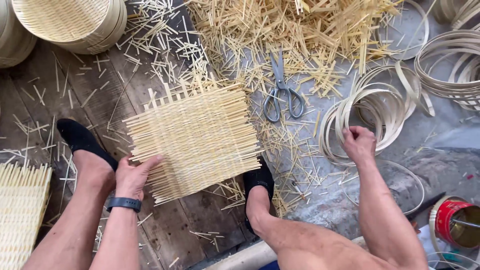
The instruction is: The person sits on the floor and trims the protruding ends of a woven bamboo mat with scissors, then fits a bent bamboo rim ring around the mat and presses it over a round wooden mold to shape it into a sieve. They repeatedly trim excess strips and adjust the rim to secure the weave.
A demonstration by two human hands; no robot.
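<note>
Bamboo is everywhere, and reading from the left, a second woven panel [20,215] is cut off by the frame edge, with stacked finished baskets [75,22] above it, also only partly in view. Next comes the left hand [134,175], wearing a dark wristband [124,203], its fingers spread and pressed on the lower left edge of the woven bamboo mat [195,137]. That mat lies tilted on the wooden planks [100,95], between the two black shoes [80,137], and it hides most of the right shoe. The hand pins it flat rather than gripping it; whether the thumb hooks under the edge cannot be told.

To do this step well, the pinning hand should probably keep even, flat pressure near the loose ends, since the unbound slats at the mat's border look ready to slide out of the weave if it is lifted by one corner.

Further right, scissors [282,90] lie shut among the scattered offcuts [300,30], apart from both hands. The right hand [357,142] is closed as a fist at the coil of thin bamboo strips [380,107]; it seems to pinch one strip, though the fingers curl away and the exact hold is hidden. Drawing a single strip free slowly would likely keep the coil from springing open or tangling.

At far right, more hoops [450,60] run out of frame, and a red tin [457,225] is half cut off, its contents unreadable.
</note>
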